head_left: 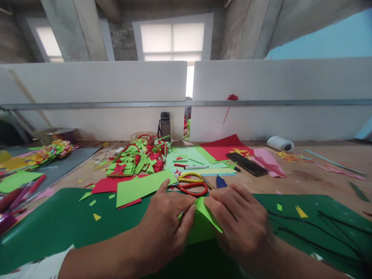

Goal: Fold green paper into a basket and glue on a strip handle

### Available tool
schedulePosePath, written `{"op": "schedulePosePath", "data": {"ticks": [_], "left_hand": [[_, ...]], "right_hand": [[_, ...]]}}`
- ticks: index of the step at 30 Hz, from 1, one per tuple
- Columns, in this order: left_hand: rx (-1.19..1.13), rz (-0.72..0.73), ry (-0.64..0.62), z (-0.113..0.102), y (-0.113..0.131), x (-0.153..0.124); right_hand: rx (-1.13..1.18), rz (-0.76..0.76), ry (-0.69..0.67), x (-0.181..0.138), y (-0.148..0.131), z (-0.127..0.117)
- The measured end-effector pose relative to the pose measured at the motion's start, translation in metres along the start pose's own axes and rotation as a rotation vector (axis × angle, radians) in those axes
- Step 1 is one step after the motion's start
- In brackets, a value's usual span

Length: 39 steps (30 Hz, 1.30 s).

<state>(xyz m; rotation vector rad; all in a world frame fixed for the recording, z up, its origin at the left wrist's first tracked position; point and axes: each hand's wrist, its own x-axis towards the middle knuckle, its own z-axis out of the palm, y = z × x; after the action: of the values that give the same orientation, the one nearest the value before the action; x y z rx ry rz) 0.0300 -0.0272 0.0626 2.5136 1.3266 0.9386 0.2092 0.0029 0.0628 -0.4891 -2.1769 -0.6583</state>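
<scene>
Pinching green paper from 2 sides, left hand and right hand likely steady its fold. Scissors sit near, presumably for reach.

Brown tabletop with green mat, dark bottle, white roll.

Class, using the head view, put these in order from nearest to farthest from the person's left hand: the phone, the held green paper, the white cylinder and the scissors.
1. Held green paper: touching, pinched by the left hand.
2. Scissors: just beyond the hand.
3. Phone: farther back, to the right.
4. White cylinder: farthest, back right, beyond the phone.
</scene>
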Motion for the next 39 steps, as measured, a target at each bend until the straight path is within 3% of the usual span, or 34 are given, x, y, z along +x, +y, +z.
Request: {"op": "schedulePosePath", "data": {"ticks": [7, 22, 31, 39], "left_hand": [[-0.009, -0.003, 0.017, 0.000, -0.002, 0.003], [0.147, 0.129, 0.184, 0.005, -0.010, 0.004], [0.147, 0.103, 0.155, 0.007, -0.009, 0.003], [0.062, 0.038, 0.016, 0.006, -0.008, 0.001]], "right_hand": [[0.059, -0.007, 0.009, 0.000, -0.001, -0.001], [0.118, 0.034, 0.008, -0.004, -0.006, 0.004], [0.188, 0.084, -0.023, -0.006, -0.007, 0.009], [0.234, 0.098, -0.038, -0.011, -0.006, 0.012]]}}
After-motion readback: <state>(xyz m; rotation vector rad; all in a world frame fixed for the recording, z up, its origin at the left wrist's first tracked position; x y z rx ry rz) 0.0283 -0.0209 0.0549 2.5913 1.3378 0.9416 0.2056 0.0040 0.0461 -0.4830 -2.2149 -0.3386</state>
